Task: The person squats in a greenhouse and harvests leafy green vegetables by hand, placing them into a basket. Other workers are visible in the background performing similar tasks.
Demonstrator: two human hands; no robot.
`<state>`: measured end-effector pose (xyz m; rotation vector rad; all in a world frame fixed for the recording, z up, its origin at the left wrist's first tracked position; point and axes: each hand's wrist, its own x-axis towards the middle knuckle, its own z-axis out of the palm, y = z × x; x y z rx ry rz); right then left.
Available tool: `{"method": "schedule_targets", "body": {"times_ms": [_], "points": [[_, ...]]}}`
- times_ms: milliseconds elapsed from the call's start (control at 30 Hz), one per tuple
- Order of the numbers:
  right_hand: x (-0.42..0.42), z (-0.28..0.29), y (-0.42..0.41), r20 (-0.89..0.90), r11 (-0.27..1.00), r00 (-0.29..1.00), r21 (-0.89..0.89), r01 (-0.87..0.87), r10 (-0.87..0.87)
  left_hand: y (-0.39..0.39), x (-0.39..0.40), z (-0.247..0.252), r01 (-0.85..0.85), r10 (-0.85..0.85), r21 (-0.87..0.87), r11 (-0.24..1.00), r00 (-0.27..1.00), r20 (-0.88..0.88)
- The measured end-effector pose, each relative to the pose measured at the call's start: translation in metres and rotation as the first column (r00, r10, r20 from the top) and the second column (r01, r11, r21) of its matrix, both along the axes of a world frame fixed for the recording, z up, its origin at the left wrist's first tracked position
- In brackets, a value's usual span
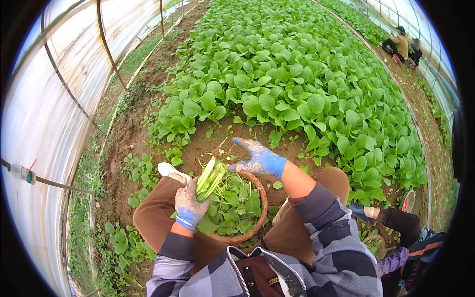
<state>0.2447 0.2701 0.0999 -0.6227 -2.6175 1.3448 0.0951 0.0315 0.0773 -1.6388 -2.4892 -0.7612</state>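
My left hand point(191, 204), in a muddy blue glove, grips a bunch of leafy greens point(211, 178) by the stalks, pale stem ends pointing up and away from me. My right hand point(259, 157), gloved the same way, hovers beyond the basket with thumb and fingers spread and nothing between them. Between my legs stands a round brown basket point(264, 208) holding loose green leaves point(235, 208). The bunch is above the basket's left side. Bare soil point(200, 139) lies just past my right fingertips.
A dense bed of leafy greens point(282, 74) spreads ahead. Plastic greenhouse sheeting point(44, 130) on metal hoops rises at left, with a bottle point(23, 173) on a pole. Another person's leg point(399, 222) and a basket point(374, 245) are close at right. Two people point(400, 44) sit farther off.
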Motion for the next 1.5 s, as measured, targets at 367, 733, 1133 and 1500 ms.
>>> {"method": "schedule_targets", "body": {"times_ms": [367,733,1133,1500], "points": [[-0.005,-0.015,0.013,-0.266,0.935,0.959,-0.355,-0.004,-0.097,-0.007,0.003,0.002,0.021,-0.029,0.044,0.999,0.984,0.177],[-0.015,-0.024,-0.009,-0.132,0.982,0.974,0.017,0.186,-0.182,-0.010,0.004,-0.002,0.098,-0.091,0.004,0.995,0.908,0.409],[-0.016,-0.021,-0.006,-0.155,0.849,0.988,-0.521,-0.087,0.006,-0.010,0.012,0.009,0.164,-0.179,0.099,0.982,0.612,0.770],[-0.014,-0.034,-0.036,-0.048,0.965,0.999,-0.260,-0.029,0.017,-0.004,0.010,-0.002,0.190,-0.111,-0.081,0.978,0.816,0.567]]}}
